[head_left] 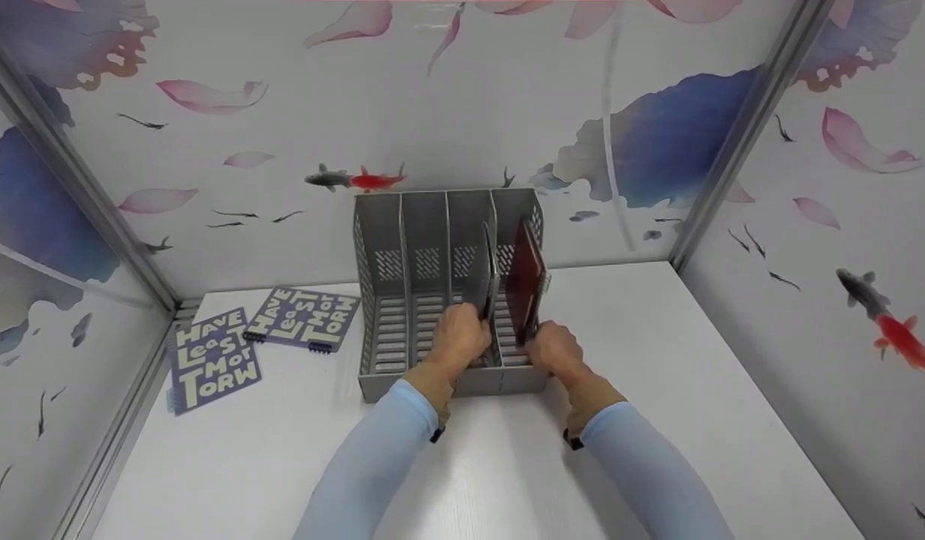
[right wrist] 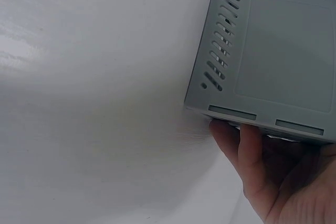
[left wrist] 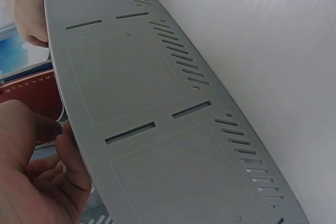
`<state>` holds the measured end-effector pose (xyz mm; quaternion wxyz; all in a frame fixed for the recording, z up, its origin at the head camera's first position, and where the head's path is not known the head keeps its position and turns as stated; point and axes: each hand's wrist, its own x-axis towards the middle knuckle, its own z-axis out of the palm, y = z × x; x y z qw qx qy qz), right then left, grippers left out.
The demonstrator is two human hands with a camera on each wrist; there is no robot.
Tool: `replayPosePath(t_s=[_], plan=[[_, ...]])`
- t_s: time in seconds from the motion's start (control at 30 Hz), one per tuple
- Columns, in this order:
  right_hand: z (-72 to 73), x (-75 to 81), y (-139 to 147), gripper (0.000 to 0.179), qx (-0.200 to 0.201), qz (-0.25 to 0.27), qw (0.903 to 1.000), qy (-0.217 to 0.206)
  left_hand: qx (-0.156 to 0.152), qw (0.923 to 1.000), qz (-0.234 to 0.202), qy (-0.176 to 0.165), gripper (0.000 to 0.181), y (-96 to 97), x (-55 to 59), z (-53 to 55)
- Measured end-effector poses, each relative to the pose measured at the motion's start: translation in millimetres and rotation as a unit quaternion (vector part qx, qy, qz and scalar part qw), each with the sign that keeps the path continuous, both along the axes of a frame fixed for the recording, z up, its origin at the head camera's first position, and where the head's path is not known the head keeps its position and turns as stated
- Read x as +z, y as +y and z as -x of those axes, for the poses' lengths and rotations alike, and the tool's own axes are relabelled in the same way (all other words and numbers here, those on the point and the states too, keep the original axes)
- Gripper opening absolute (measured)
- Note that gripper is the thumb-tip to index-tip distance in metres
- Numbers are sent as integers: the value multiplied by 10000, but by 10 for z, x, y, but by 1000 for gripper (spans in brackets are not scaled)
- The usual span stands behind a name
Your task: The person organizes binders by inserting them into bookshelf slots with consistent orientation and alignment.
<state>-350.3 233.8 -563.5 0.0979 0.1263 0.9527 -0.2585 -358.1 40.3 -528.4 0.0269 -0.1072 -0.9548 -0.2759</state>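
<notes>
A grey file organizer (head_left: pixel 477 382) with several upright compartments stands in the middle of the table. In its rightmost compartment leans a reddish-brown notebook (head_left: pixel 524 285), and a thin grey-looking book (head_left: pixel 481 270) stands upright against the divider to its left. My left hand (head_left: pixel 460 337) reaches over the low front wall by that divider; the left wrist view has its thumb and curled fingers (left wrist: pixel 71 158) pinching at the organizer's rim. The front right corner is gripped by my right hand (head_left: pixel 556 349), whose fingers (right wrist: pixel 251 148) lie against the outer side wall while its thumb is hidden.
Two purple spiral notebooks with cream lettering lie on the table left of the organizer, the nearer one (head_left: pixel 214 360) partly beside the farther one (head_left: pixel 301 319). White panels printed with petals and fish enclose the white table (head_left: pixel 657 420) at the back and sides, joined by metal posts (head_left: pixel 747 135).
</notes>
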Motion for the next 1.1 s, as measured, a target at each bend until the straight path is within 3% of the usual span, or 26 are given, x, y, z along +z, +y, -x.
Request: replayPosePath(t_s=[0.17, 0.33, 0.6, 1.1], plan=[[-6, 25, -3, 23, -4, 61, 10000, 58, -123, 9999, 104, -31, 25, -66, 14, 1], [-3, 9, 11, 20, 32, 156, 9998, 132, -210, 9987, 429, 157, 23, -171, 21, 18], [-15, 0, 19, 24, 87, 96, 9998, 138, -272, 9971, 651, 267, 21, -369, 122, 23], [-20, 1, 7, 22, 155, 136, 9997, 166, 115, 9965, 773, 292, 21, -904, 292, 87]])
